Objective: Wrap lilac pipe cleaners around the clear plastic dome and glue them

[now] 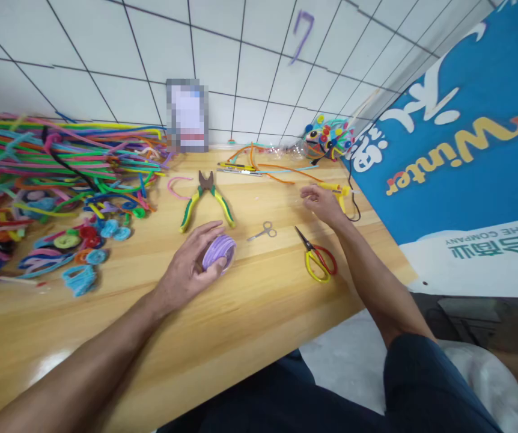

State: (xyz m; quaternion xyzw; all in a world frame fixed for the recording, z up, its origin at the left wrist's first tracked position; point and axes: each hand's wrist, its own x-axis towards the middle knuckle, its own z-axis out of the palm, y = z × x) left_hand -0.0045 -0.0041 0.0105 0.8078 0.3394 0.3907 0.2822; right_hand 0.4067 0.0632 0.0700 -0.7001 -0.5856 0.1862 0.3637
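My left hand [191, 261] is closed round a coil of purple pipe cleaner [219, 254], thumb in front and fingers behind, a little above the table. My right hand [322, 203] is to the right, its fingers curled together and slightly blurred. Whatever they pinch, if anything, is too small to make out. Just behind that hand lies a yellow glue gun [341, 190], partly covered by it. Between the hands rest small metal scissors [265, 231] and larger scissors [316, 260] with red and yellow handles. Pliers [205, 198] with green and yellow grips lie open beyond my left hand.
Bundles of coloured pipe cleaners [60, 150] crowd the left side, with small coiled pieces [81, 278] nearer me. A phone-like device [187, 117], blurred out, leans on the tiled wall. Pens [240, 169] and a colourful ball-studded bundle [329, 138] lie at the back. A blue banner [461, 120] stands right.
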